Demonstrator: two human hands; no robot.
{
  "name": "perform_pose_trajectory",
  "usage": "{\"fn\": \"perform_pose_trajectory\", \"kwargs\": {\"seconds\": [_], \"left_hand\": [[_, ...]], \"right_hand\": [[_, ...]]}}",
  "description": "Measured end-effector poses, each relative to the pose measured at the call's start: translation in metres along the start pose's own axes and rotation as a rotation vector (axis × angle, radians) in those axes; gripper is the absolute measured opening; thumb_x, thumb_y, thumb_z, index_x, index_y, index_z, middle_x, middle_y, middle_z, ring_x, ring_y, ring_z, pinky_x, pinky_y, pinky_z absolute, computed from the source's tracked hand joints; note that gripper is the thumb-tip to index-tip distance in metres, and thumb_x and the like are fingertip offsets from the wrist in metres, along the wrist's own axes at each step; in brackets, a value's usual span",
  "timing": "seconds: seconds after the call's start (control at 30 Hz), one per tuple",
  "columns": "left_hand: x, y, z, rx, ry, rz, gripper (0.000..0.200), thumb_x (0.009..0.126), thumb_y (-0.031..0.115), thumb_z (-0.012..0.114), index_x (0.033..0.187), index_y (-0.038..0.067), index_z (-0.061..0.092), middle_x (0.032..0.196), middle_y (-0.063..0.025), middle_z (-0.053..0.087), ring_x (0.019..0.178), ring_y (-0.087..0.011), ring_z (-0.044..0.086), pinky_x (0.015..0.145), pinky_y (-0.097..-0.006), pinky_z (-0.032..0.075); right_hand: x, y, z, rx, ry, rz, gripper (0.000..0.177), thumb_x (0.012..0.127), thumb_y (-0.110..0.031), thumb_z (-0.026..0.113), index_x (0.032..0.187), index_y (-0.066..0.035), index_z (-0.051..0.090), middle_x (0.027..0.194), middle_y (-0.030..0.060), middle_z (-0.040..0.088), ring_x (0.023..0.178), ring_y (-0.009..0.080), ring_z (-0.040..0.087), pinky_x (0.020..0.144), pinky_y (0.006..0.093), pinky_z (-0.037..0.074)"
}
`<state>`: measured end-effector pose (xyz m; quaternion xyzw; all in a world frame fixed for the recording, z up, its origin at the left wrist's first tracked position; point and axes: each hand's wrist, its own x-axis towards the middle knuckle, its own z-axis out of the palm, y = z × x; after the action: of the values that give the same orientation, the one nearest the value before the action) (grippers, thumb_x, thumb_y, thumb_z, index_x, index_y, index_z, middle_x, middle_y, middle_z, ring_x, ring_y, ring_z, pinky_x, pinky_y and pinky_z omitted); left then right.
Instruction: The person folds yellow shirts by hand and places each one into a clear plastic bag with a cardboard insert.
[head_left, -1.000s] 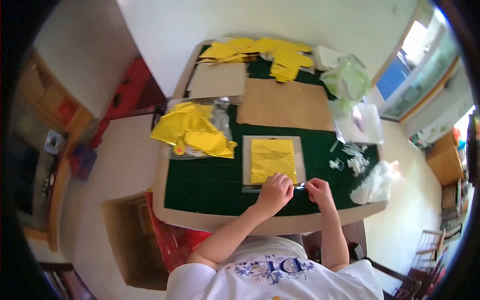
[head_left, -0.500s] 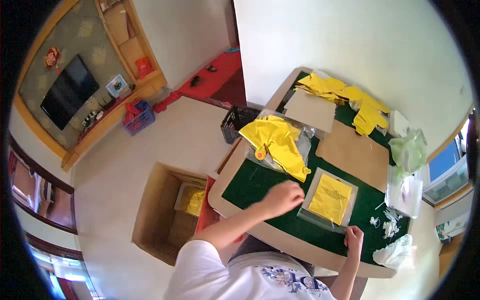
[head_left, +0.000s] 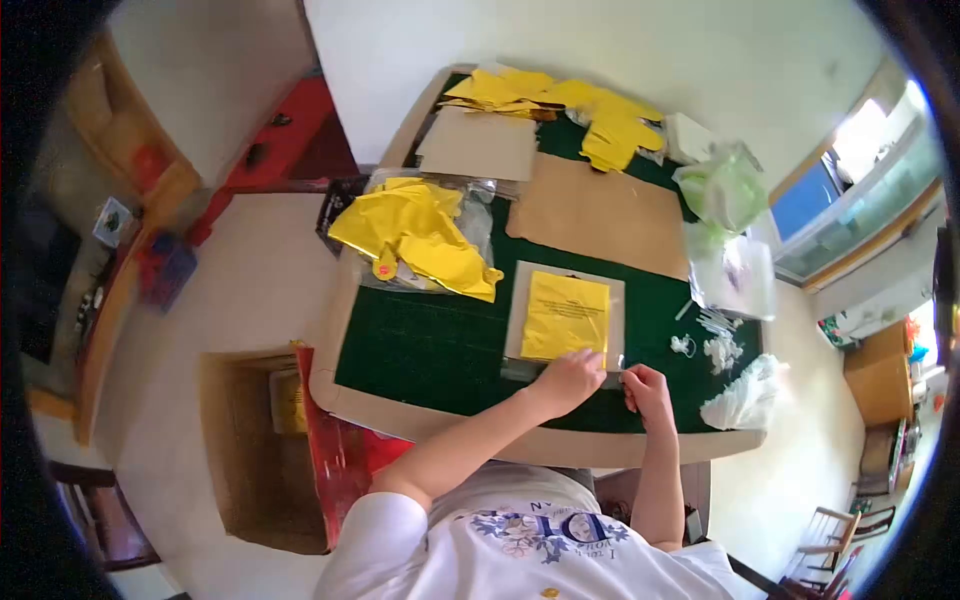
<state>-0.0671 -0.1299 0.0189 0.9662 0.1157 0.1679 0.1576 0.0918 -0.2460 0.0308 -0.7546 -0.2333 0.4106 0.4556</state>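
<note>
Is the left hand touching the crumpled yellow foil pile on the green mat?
No, the left hand rests on the flat clear bag holding a yellow sheet, apart from the crumpled yellow foil pile.

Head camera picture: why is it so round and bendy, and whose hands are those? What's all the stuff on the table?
The camera sits on a person's head and looks down, so you see that person's own arms. Its lens bends the edges. The left hand and right hand touch the near edge of a clear bag with a yellow sheet inside; how tightly they grip is too small to tell. The bag lies on a green table. Around it are a crumpled yellow heap, brown cardboard and little white pieces.
</note>
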Motion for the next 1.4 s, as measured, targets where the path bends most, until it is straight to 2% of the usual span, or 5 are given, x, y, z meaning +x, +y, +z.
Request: {"fn": "perform_pose_trajectory", "kwargs": {"seconds": [0.43,0.53,0.7,0.93,1.4], "left_hand": [[-0.209,-0.215,-0.209,0.203,0.530,-0.988,0.023,0.094,0.014,0.043,0.091,-0.001,0.061,0.090,-0.0208,0.060,0.084,-0.0331,0.057,0.073,-0.0441,0.044],[-0.333,-0.335,-0.232,0.350,0.055,-1.214,0.027,0.098,0.018,0.041,0.103,0.001,0.061,0.095,-0.0147,0.064,0.093,-0.0265,0.059,0.081,-0.0409,0.048],[-0.346,-0.338,-0.256,-0.656,0.455,-1.353,0.020,0.095,0.022,0.052,0.106,0.009,0.061,0.095,-0.0069,0.065,0.087,-0.0215,0.061,0.076,-0.0370,0.051],[-0.267,-0.289,-0.254,0.387,0.571,-1.018,0.025,0.095,0.020,0.048,0.111,0.005,0.059,0.103,-0.0179,0.063,0.096,-0.0349,0.061,0.082,-0.0425,0.049],[0.002,-0.023,-0.003,-0.069,0.230,0.102,0.028,0.071,0.018,0.075,0.095,0.007,0.063,0.102,-0.0072,0.056,0.102,-0.0270,0.053,0.089,-0.0404,0.042]], "right_hand": [[0.004,0.006,-0.001,-0.013,0.001,-0.030,0.015,0.087,-0.012,0.059,0.075,-0.002,0.059,0.056,0.0003,0.049,0.038,0.0082,0.042,0.035,0.0222,0.030],[0.003,0.004,0.000,-0.024,-0.003,-0.031,0.015,0.087,-0.011,0.058,0.075,-0.002,0.059,0.056,0.0002,0.049,0.038,0.0079,0.042,0.035,0.0218,0.030],[0.006,0.007,-0.002,-0.060,0.001,-0.055,0.016,0.087,-0.012,0.058,0.074,-0.003,0.058,0.055,-0.0003,0.049,0.038,0.0076,0.041,0.036,0.0217,0.030],[0.005,0.006,-0.004,0.021,-0.030,0.003,0.017,0.088,-0.014,0.057,0.075,-0.004,0.058,0.056,-0.0006,0.048,0.040,0.0083,0.041,0.036,0.0221,0.030],[0.004,0.004,-0.005,0.075,-0.060,0.009,0.017,0.089,-0.013,0.058,0.077,0.000,0.058,0.056,0.0012,0.051,0.042,0.0096,0.047,0.039,0.0242,0.035]]}}
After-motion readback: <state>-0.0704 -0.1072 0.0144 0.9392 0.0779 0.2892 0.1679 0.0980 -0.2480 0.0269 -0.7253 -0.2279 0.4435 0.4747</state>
